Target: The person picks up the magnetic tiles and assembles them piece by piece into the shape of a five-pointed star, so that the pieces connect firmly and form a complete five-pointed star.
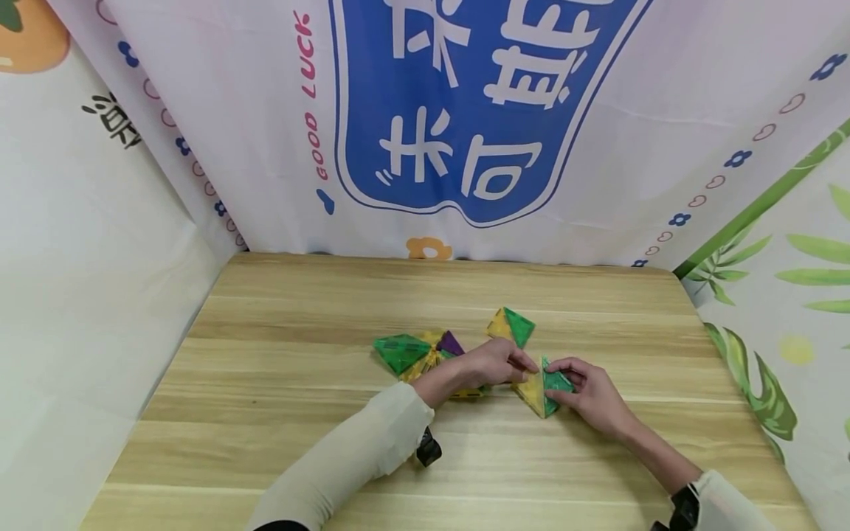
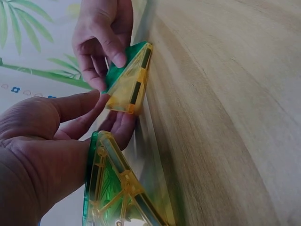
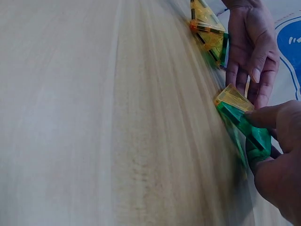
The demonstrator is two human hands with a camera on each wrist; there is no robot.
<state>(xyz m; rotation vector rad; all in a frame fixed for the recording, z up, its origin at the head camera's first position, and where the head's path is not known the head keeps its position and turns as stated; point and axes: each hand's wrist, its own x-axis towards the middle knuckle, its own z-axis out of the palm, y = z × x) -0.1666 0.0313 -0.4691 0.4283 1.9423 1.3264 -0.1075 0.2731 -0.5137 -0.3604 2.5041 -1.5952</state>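
Note:
In the head view, my right hand [image 1: 593, 394] pinches a green triangular magnetic tile [image 1: 556, 382] between thumb and fingers. Along its left edge the green tile meets a yellow triangular magnetic tile [image 1: 530, 392]. My left hand [image 1: 494, 363] reaches in from the left, its fingertips touching the yellow tile. Seen from the right wrist, the fingers of that left hand [image 3: 251, 52] are mostly straight, thumb held apart, beside the yellow tile [image 3: 233, 97]. The left wrist view shows the yellow tile [image 2: 129, 87] tilted up from the tabletop, the green one [image 2: 136, 49] behind it.
A joined cluster of green [image 1: 401, 352], yellow and purple [image 1: 451, 343] tiles lies partly under my left forearm. Just beyond my hands is another green-and-yellow pair [image 1: 520, 327]. The wooden table [image 1: 279, 317] is bordered by printed cloth [image 1: 265, 147] at its back and sides.

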